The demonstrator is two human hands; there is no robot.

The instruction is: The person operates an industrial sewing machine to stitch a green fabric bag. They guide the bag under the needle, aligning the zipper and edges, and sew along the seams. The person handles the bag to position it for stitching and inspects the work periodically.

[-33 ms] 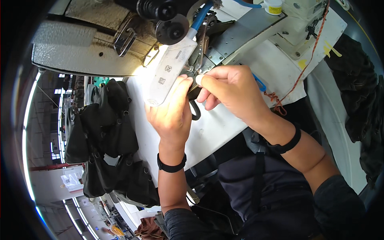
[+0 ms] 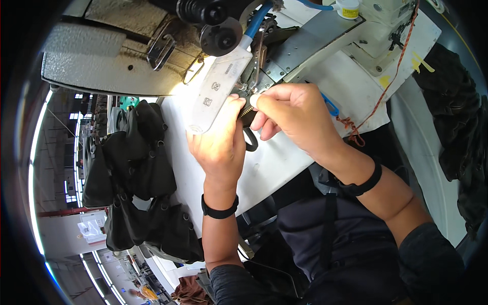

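A dark zipper with brass-coloured teeth lies beside the metal presser parts of a sewing machine. My left hand is closed on it, partly under a flat white lamp-like panel. My right hand pinches thumb and forefinger together at the zipper's far end; whatever is between those tips is hidden. A dark strip curls on the white table between both hands.
The machine head fills the upper left. Dark bags hang along the table's left side, and dark fabric lies at right. Orange cord trails near blue-handled snips. A small white bottle stands at the top.
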